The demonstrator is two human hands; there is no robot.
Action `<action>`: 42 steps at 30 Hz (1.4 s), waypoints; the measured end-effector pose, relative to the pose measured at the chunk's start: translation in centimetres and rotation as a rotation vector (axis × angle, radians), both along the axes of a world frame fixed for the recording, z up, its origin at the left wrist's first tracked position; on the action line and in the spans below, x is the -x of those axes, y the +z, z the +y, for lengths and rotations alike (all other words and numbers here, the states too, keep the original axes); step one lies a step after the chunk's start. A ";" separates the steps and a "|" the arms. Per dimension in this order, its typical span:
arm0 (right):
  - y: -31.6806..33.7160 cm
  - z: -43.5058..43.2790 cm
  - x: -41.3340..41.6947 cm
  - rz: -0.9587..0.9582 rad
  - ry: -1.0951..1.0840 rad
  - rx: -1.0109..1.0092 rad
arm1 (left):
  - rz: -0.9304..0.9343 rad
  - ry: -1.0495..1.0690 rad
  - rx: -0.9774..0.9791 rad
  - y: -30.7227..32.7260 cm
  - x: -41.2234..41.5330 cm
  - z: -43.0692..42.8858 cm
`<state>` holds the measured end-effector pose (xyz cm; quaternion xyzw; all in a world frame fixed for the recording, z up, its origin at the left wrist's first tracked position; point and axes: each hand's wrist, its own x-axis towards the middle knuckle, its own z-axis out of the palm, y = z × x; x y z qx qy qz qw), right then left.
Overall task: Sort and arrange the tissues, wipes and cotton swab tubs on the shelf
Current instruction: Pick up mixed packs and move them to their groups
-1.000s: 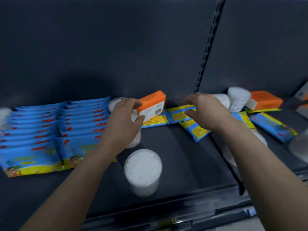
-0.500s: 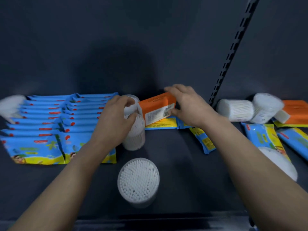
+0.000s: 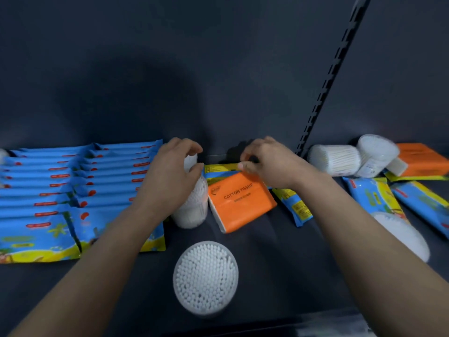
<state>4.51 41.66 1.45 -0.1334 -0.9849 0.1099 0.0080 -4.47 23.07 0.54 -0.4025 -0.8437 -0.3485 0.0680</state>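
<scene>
An orange cotton tissue pack [image 3: 240,200] lies flat and askew at the middle of a dark shelf [image 3: 272,268], label up. The person's right hand [image 3: 269,164] has its fingers curled at the pack's far edge, where it meets a blue and yellow wipes pack [image 3: 218,169]; which of the two the fingertips pinch cannot be told. Just left of the tissue pack, touching it, is a clear cotton swab tub [image 3: 192,207] packed with white swabs. The left hand [image 3: 170,181] curls over its upper end and grips it.

Nearer the shelf's front edge a second swab tub [image 3: 206,276] stands upright, its white swab tips filling it. To the left, blue wipes packs [image 3: 73,190] lie in two overlapping rows running to the back wall. Just right of the tissue pack another wipes pack [image 3: 294,207] lies slanted.

Beyond a slotted rail [image 3: 325,93], two more full tubs [image 3: 334,159] lie tipped over beside another orange pack [image 3: 422,161]. Loose wipes packs [image 3: 371,195] are strewn in front of them. A further tub [image 3: 401,234] lies on its side by the right forearm.
</scene>
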 end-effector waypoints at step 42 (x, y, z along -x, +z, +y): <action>1.2 12.3 -6.4 0.062 -0.094 -0.002 | -0.159 -0.329 0.996 2.5 -3.8 9.1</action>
